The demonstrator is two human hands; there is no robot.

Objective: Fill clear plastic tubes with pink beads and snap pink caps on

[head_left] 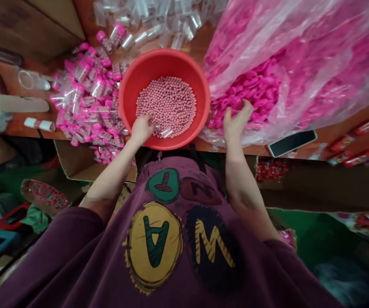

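While I watched through the head camera, the left hand point(142, 130) hung just inside the rim of a red plastic basin point(165, 55), curled closed around a clear plastic vial point(167, 132) that lay across the edge of a heap of small pink beads point(167, 107) in the basin. The right hand point(237, 122) was open, its fingers spread and resting on loose pink caps point(248, 92) at the mouth of a clear plastic bag point(300, 55), just beside the basin. Filled vials with pink caps point(88, 102) lay piled against the basin's left side on the wooden table point(200, 45), and empty clear vials point(149, 34) were scattered beyond it. A black phone point(292, 143) lay near the table's front edge, just right of the bag, and the person's plum sweatshirt point(154, 248) filled the view below.
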